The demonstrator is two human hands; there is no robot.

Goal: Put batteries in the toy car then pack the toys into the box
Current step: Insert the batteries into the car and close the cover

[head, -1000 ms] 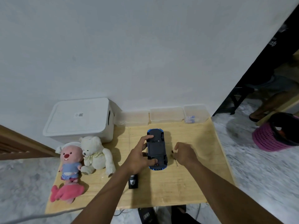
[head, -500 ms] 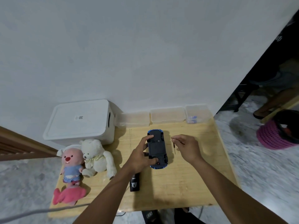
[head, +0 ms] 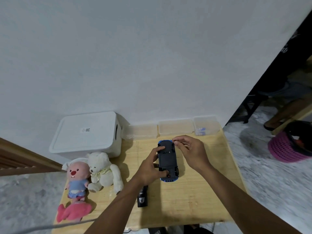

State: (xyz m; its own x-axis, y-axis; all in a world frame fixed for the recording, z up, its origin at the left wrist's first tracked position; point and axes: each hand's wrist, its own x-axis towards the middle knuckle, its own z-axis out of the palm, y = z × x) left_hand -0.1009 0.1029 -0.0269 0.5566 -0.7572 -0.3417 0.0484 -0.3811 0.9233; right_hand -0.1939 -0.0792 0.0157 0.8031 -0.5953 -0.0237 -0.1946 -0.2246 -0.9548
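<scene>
The blue toy car (head: 167, 159) lies upside down on the wooden table (head: 194, 200), its black underside facing up. My left hand (head: 152, 169) grips its left side, thumb near the close end and a finger on the far end. My right hand (head: 189, 149) hovers over the car's far right corner, fingertips pinched on a thin small screwdriver that is barely visible. The white lidded box (head: 84, 134) stands shut at the back left. A pink plush (head: 76, 179), a white teddy (head: 101, 169) and a pink fish plush (head: 72, 213) lie in front of it.
A black remote (head: 143, 196) lies under my left forearm. Three clear containers line the wall; the right container (head: 205, 126) holds small blue-white batteries (head: 200, 130). A pink basket (head: 287, 149) stands on the floor to the right, near another person's foot.
My right hand lifted the thin screwdriver from the table beside the car and carried it to the car's far right corner. My left hand stayed on the car.
</scene>
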